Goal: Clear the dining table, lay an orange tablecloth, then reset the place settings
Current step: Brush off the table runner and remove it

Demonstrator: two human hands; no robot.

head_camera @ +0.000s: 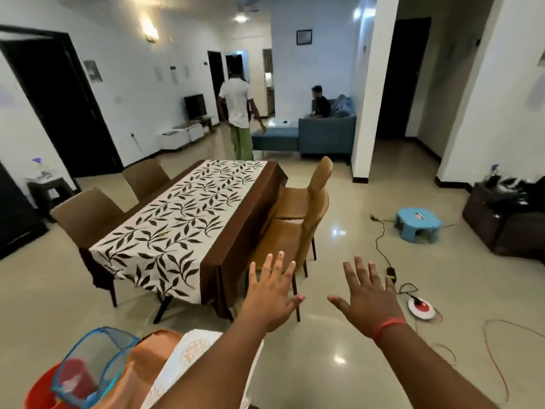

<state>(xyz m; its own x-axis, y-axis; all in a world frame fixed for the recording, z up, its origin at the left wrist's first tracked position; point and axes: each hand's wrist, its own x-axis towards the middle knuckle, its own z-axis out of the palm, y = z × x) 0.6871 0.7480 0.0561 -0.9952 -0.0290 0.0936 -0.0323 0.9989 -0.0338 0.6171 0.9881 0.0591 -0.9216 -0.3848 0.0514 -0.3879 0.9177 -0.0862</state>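
Observation:
The dining table [247, 199] stands ahead of me under a brown cloth, with a white runner printed with dark leaves [177, 225] along its top. Nothing stands on the runner. Below my left arm lie a folded orange cloth [141, 364] and a white embroidered cloth [182, 355]. My left hand [271, 296] and my right hand [368, 299] are stretched out in front of me above the floor, fingers spread, holding nothing. A red band circles my right wrist.
Tan chairs flank the table: two on the right [300, 225], two on the left [88, 216]. A blue mesh basket [88, 367] and a red tub [38, 394] sit bottom left. Cables, a charger and a round white device [421, 308] lie on the floor right, beyond them a blue stool [418, 225]. Two people are by the far sofa.

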